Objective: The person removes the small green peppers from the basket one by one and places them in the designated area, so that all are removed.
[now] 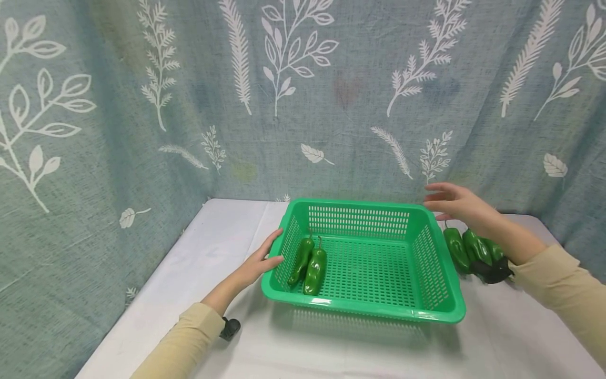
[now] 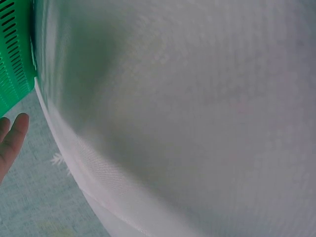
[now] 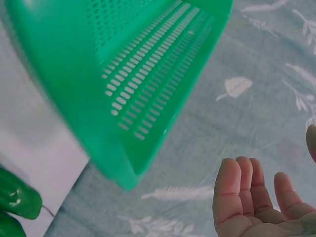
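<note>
A green plastic basket [image 1: 360, 308] with slotted walls stands on the white-covered table. Inside, along its left wall, lie two green peppers, a slimmer one [image 1: 301, 261] and a thicker one [image 1: 314, 272]. My left hand [image 1: 258, 262] rests against the basket's left rim, fingers extended and thumb apart. Above the back right corner, my right hand [image 1: 461, 205] hovers with relaxed, slightly bent fingers and holds nothing; the right wrist view shows its palm bare. Below my right forearm several more green peppers [image 1: 455, 247] lie beside the basket, partly hidden by the arm and wrist camera.
A grey-blue curtain [image 1: 350, 147] with white leaf prints hangs behind the table and along its left side. White cloth [image 1: 227, 231] covers the table. Dark wrist cameras sit at the left wrist [image 1: 230, 329] and the right wrist [image 1: 492, 271].
</note>
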The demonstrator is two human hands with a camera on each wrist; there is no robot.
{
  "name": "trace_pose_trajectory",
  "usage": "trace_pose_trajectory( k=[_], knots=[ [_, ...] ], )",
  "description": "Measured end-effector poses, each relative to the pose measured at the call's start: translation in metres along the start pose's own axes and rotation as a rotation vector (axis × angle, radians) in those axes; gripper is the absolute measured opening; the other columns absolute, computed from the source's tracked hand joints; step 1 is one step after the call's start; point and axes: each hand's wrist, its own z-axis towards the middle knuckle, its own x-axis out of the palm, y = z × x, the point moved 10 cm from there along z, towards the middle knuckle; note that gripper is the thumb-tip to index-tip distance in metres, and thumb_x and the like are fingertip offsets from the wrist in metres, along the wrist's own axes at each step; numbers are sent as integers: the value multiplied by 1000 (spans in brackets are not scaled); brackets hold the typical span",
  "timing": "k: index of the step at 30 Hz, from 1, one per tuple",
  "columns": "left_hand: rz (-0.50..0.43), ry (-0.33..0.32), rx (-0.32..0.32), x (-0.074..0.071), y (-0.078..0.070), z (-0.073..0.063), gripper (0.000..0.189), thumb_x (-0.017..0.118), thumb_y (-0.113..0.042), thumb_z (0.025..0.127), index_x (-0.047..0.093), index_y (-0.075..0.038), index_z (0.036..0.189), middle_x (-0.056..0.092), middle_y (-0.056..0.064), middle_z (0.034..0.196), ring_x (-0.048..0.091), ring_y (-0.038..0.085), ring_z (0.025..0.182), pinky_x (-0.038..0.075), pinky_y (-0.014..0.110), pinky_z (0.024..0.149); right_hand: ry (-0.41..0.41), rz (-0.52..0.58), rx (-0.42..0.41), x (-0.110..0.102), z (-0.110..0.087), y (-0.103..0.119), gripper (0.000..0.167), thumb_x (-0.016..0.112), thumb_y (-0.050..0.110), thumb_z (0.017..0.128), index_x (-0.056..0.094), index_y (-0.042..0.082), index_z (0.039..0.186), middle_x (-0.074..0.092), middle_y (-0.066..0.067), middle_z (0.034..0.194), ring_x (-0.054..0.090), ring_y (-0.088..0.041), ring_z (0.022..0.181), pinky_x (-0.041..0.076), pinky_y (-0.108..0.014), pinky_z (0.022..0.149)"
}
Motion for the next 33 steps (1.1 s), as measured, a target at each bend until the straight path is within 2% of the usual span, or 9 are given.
trace_pose_trajectory(
  k=[8, 18, 24, 33],
  knots=[
    [-8, 8, 4, 1, 1, 0, 67, 46, -32, 93, 9, -27, 148, 9, 13, 153, 16, 38, 137, 21, 60, 104, 45, 39, -24, 21, 9, 15, 66, 51, 28, 94, 18, 3, 145, 32, -27, 140, 39, -42, 123, 39, -51, 95],
    [-19, 8, 0, 1, 1, 1, 66, 46, -27, 93, 9, -26, 148, 11, 14, 152, 22, 38, 135, 27, 56, 103, 110, 66, -42, 56, 27, 24, 67, 58, 27, 90, 24, 4, 143, 38, -25, 137, 43, -39, 119, 44, -46, 91],
    [-31, 16, 4, 2, -1, 0, 66, 45, -22, 93, 8, -26, 148, 10, 14, 152, 23, 39, 134, 28, 57, 102, 149, 69, -36, 77, 33, 26, 66, 57, 25, 90, 24, 3, 143, 39, -26, 135, 44, -39, 119, 45, -44, 88],
    [-13, 13, 10, 1, 0, 1, 65, 45, -26, 93, 9, -27, 148, 11, 13, 152, 23, 38, 134, 27, 58, 102, 181, 78, -5, 106, 43, 16, 65, 58, 25, 90, 26, 3, 142, 42, -24, 133, 46, -38, 117, 46, -44, 87]
  ],
)
